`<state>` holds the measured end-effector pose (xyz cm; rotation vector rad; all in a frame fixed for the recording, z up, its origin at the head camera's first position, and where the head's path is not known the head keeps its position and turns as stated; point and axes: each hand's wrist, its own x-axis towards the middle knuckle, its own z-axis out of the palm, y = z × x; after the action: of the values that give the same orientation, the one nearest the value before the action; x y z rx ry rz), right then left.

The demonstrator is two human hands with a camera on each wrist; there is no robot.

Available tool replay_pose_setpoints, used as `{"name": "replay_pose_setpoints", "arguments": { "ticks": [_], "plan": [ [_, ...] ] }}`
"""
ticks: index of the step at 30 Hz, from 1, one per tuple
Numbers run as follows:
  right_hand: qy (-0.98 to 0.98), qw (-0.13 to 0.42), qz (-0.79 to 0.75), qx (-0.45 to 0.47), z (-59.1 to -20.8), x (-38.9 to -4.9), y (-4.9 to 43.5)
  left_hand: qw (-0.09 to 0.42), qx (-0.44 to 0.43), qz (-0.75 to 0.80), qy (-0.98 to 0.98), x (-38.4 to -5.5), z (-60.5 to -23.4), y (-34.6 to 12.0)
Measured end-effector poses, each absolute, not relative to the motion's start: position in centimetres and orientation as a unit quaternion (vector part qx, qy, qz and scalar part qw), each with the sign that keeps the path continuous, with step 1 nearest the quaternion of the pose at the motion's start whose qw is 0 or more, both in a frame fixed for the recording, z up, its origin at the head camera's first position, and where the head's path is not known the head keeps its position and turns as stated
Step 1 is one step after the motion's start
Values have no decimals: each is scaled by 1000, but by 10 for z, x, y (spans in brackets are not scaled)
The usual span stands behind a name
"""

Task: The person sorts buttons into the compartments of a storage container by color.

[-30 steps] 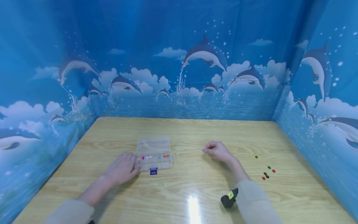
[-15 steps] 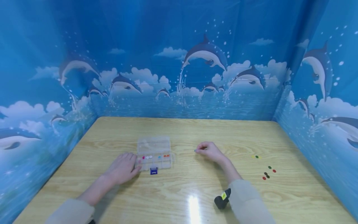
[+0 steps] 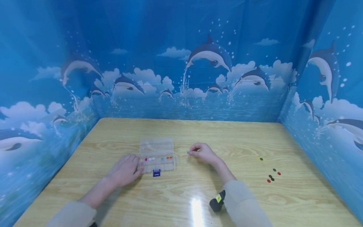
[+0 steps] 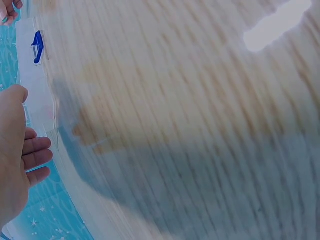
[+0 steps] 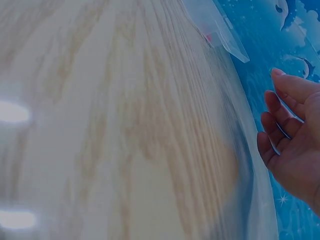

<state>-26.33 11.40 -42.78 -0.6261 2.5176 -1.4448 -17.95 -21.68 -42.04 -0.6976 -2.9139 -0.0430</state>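
A clear plastic compartment box lies on the table with its lid swung back. Small pink, white, blue and orange buttons sit in its rear row, and a blue latch is at its front. My left hand rests against the box's left side, fingers loosely extended and thumb at the front corner; in the left wrist view its fingertips curl around nothing. Right of the box, my right hand pinches a small blue-green button between thumb and forefinger, mostly covered by the fingertips.
On the right of the wooden table lie several loose buttons: a dark green button between yellow ones, a red button, and dark ones close together. A blue dolphin-printed curtain borders the table at the back and sides.
My right hand has moved left across the table toward the box, carrying the blue-green button. My left hand and the box have stayed in place.
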Motion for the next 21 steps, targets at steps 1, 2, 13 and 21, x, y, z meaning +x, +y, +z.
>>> {"name": "replay_pose_setpoints", "arguments": {
  "ticks": [1,2,13,21],
  "plan": [
    [844,86,-485,-210,-427,-263,112,73,-232,-14,-970,-180,-421,-217],
    [844,86,-486,-211,-427,-264,109,73,-233,-14,-970,-180,-421,-217],
    [836,82,-491,-229,-428,-264,85,71,-230,-17,-970,-180,-421,-216],
    [839,80,-494,-215,-428,-263,63,76,-232,-18,-970,-180,-421,-216]
  ]
}}
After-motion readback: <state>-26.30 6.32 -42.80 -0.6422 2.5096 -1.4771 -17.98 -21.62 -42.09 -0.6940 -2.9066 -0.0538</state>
